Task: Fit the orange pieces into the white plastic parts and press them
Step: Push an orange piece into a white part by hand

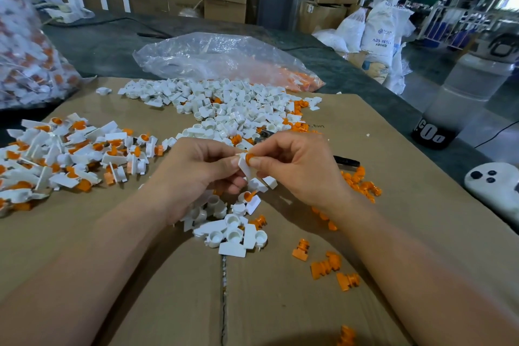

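Between both hands, above the cardboard, is a white plastic part (pixel 245 168) with an orange piece (pixel 249 157) seated in its round end. My left hand (pixel 196 174) pinches the white part from the left. My right hand (pixel 297 168) grips it from the right, thumb against the orange piece. Below the hands lies a small heap of empty white parts (pixel 233 230). Loose orange pieces (pixel 325 267) lie at the lower right and behind my right wrist (pixel 362 180). A pile of fitted white-and-orange parts (pixel 64 154) covers the left.
A large heap of white parts (pixel 224 109) lies beyond the hands, on the cardboard sheet (pixel 280 303). A clear bag with orange pieces (pixel 224 59) is behind it, a filled bag (pixel 25 45) at far left. A bottle (pixel 460 98) and a white controller (pixel 494 185) are at the right.
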